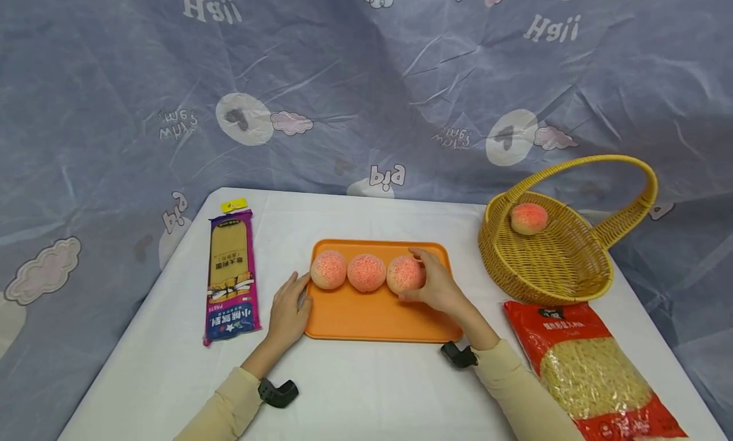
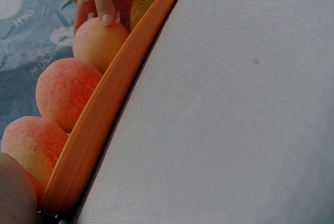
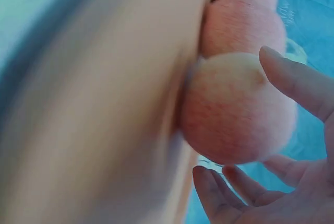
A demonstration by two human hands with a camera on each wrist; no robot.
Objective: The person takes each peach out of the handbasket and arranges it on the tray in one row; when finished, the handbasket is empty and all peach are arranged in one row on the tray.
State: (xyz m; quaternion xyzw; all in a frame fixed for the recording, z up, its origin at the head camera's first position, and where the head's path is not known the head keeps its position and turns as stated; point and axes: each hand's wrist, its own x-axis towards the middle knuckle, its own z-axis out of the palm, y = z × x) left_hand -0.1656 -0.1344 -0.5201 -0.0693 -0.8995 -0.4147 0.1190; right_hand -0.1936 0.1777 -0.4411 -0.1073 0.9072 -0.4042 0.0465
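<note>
Three pink-orange peaches lie in a row on an orange tray in the head view. My right hand cups the rightmost peach, with its fingers curled over the top and side. In the right wrist view the same peach sits between my thumb and fingers, blurred. The left wrist view shows fingertips on that far peach. My left hand rests with relaxed fingers against the tray's left edge, beside the left peach. The middle peach is untouched.
A yellow wicker basket with a handle stands right of the tray and holds one peach. A purple pasta pack lies to the left, and a red noodle bag lies at the front right. The table has a white cloth.
</note>
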